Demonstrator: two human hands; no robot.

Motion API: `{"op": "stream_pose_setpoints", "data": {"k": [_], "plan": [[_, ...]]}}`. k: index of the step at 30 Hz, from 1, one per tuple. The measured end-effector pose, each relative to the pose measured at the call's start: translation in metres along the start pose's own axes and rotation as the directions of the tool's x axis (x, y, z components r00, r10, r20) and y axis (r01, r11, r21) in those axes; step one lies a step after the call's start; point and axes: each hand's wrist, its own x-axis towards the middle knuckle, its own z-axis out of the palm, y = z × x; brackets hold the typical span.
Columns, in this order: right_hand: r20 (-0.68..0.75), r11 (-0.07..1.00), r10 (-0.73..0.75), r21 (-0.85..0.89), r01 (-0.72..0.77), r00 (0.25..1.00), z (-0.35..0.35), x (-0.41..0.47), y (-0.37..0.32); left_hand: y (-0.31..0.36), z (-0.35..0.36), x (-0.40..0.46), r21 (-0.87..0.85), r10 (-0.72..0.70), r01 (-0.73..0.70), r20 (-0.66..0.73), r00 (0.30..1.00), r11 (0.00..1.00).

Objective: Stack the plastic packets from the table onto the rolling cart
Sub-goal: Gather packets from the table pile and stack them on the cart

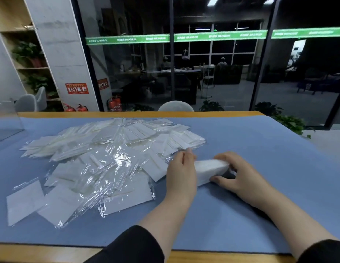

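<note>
Blue matting covers your bench (260, 149), crinkly clear packets (100, 158) heaped left, while your left hand (181, 171) and right hand (239, 173) clasp a white bundle (211, 170).

White packets (100, 160) in clear glossy film; plain blue table mat (260, 149); black sleeves (131, 245).

Both forearms are reaching forward from dark sleeves. The left hand (181, 170) is standing on edge, palm facing right, fingers (186, 155) straight and together. The right hand (235, 172) is lying palm-down, fingers curling inward, thumb pointing left toward the other hand.
</note>
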Motion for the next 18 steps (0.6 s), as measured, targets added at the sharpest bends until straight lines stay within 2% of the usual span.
{"op": "stream_pose_setpoints", "data": {"k": [3,7,10,13,15,18], "plan": [[0.016,1.000,0.005,0.002,-0.005,1.000,-0.001,0.000,-0.003,0.004,0.002,-0.005,-0.034,-0.028,0.030,0.049,0.998,0.999],[-0.040,1.000,-0.005,-0.021,0.004,0.999,-0.001,-0.001,-0.005,0.010,-0.006,-0.012,-0.087,0.019,-0.004,0.175,0.984,0.996],[-0.093,1.000,-0.005,0.017,0.007,0.996,-0.003,-0.005,-0.011,0.009,-0.022,-0.014,0.021,0.092,-0.105,0.320,0.943,0.994],[-0.081,0.998,-0.015,0.053,0.019,0.997,-0.005,-0.007,-0.019,0.004,-0.047,-0.014,0.198,0.187,-0.295,0.431,0.883,0.935],[-0.050,0.998,-0.026,0.060,0.029,0.998,-0.002,-0.005,-0.027,0.002,-0.060,-0.009,0.203,0.222,-0.315,0.381,0.898,0.927],[-0.053,0.994,-0.081,0.068,0.085,0.995,-0.001,0.005,-0.045,0.005,-0.068,-0.001,-0.030,0.126,-0.122,0.253,0.959,0.992]]}}
